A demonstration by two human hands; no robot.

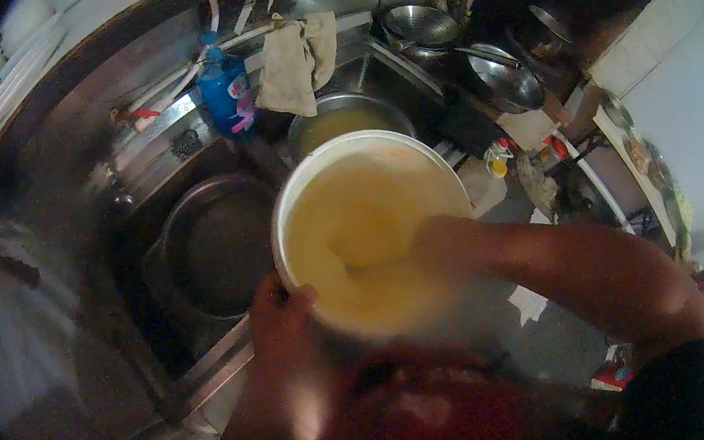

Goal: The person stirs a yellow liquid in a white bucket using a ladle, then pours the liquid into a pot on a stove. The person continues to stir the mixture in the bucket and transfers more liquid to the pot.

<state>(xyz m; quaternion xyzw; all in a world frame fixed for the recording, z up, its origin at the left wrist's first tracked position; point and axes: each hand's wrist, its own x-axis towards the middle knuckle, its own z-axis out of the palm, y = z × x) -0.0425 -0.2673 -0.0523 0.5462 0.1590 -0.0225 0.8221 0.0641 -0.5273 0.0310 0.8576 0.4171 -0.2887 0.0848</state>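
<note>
Before me is a round white tub [277, 225], its yellowish inside [351, 213] cloudy, with a darker swirl near the middle. My left hand [279, 307] grips the near-left rim, with the thumb over the edge. Reaching in from the right, my right hand [442, 244] is down inside the tub and blurred. Its fingers are hidden, so whether it holds something cannot be told. Just beyond the tub, a metal basin [367, 98] with yellowish liquid sits in the sink, partly covered by the tub's rim.
A wide dark pan [217, 241] lies in the left sink basin. Behind the sinks are a blue detergent bottle [226, 95] and a hanging cloth [286, 68]. Toward the right stand a metal colander [421, 26], a wok [506, 81] and a plastic jug with a yellow cap [485, 185].
</note>
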